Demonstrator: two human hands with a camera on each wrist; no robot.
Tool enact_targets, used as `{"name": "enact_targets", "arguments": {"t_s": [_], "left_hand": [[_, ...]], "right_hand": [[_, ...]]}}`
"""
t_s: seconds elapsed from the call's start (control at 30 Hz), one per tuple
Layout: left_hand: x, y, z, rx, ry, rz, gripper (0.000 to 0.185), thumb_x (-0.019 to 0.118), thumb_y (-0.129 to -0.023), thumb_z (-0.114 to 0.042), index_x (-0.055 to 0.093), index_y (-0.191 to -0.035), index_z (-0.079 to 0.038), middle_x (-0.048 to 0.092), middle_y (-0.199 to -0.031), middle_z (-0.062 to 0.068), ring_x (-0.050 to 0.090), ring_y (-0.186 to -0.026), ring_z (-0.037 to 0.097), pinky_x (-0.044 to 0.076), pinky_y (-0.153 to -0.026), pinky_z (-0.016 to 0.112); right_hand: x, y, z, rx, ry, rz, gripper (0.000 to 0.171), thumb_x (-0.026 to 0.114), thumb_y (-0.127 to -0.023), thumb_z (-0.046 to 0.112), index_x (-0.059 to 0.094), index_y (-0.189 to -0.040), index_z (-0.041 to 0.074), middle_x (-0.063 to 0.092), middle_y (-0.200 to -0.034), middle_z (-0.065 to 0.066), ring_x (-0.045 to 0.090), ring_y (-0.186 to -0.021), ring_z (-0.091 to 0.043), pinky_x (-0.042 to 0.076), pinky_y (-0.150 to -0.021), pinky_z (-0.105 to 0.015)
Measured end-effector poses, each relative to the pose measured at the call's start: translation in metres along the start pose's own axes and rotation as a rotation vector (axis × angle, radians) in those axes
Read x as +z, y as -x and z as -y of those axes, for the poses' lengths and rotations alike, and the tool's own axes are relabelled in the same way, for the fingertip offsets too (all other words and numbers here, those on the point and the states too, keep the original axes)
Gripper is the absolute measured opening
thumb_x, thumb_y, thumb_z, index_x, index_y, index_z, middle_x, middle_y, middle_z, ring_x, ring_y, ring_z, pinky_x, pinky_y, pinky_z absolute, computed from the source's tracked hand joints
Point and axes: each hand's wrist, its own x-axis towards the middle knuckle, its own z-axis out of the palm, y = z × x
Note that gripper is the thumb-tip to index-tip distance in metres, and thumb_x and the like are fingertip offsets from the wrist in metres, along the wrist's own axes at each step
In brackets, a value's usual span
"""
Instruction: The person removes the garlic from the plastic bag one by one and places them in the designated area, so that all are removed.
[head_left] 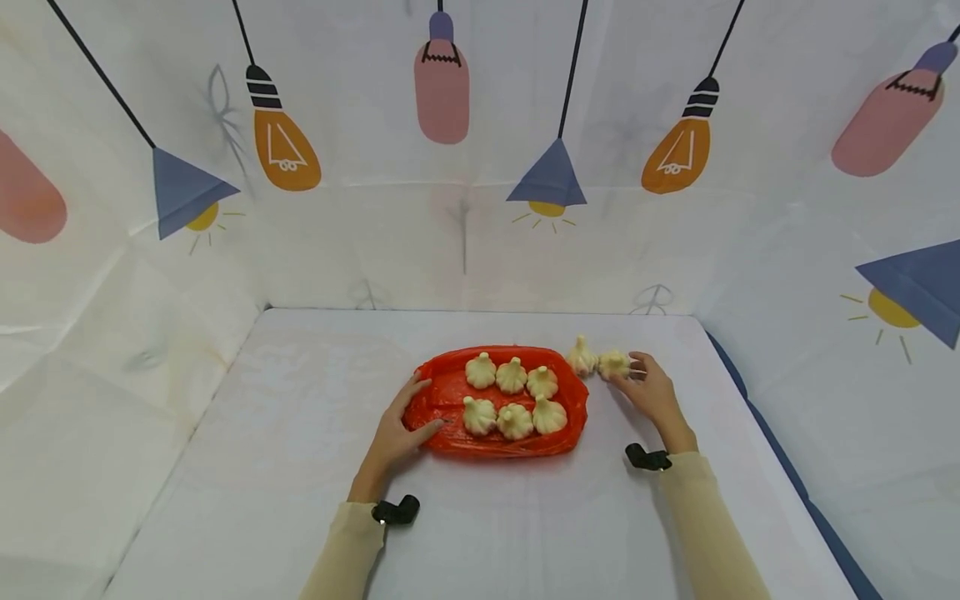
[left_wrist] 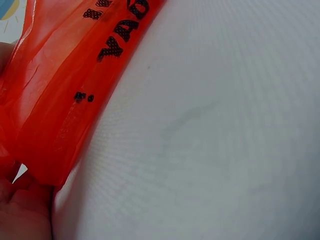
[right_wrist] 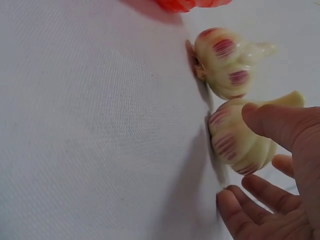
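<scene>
A red tray [head_left: 439, 400], wrapped in a red plastic bag, holds several garlic bulbs [head_left: 514, 422] in two rows. My left hand [head_left: 392, 432] grips the tray's left end, thumb over the front rim and fingers over the far side; black print shows on the red plastic [left_wrist: 55, 115] in the left wrist view. Beyond the tray's right end, two glossy, purple-streaked garlic bulbs rest on the table. My right hand [head_left: 651, 393] is at the nearer garlic bulb [right_wrist: 240, 137], its thumb overlapping the bulb and its fingers spread below. The other garlic bulb [right_wrist: 225, 62] lies beside it.
The white-covered table [head_left: 300, 417] stands in a fabric enclosure. Its back wall [head_left: 487, 250] is printed with hanging lamps. A dark blue strip [head_left: 780, 450] runs along the table's right edge. Each wrist wears a black camera [head_left: 648, 457].
</scene>
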Motion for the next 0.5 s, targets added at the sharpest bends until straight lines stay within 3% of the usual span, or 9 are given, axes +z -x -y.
{"name": "enact_targets", "arguments": {"t_s": [0.27,0.5], "left_hand": [[0.002,0.001,-0.001,-0.039,-0.004,0.006,0.073,0.080,-0.087,-0.026,0.049,-0.152,-0.017,0.029,-0.170,0.001,0.022,-0.158,0.034,0.020,-0.125,0.063],[-0.001,0.001,-0.003,0.000,-0.005,0.012,0.073,0.081,-0.086,-0.027,0.050,-0.151,-0.014,0.030,-0.169,0.007,0.023,-0.157,0.037,0.021,-0.124,0.065]], "right_hand": [[-0.015,0.013,0.018,-0.090,0.030,-0.038,0.070,0.071,-0.097,0.027,0.039,-0.151,-0.005,0.043,-0.149,-0.037,0.047,-0.133,-0.055,0.045,-0.107,-0.065],[-0.021,0.018,0.042,-0.210,0.008,-0.079,0.068,0.070,-0.097,0.023,0.040,-0.150,-0.006,0.044,-0.149,-0.035,0.047,-0.133,-0.055,0.047,-0.104,-0.066]]}}
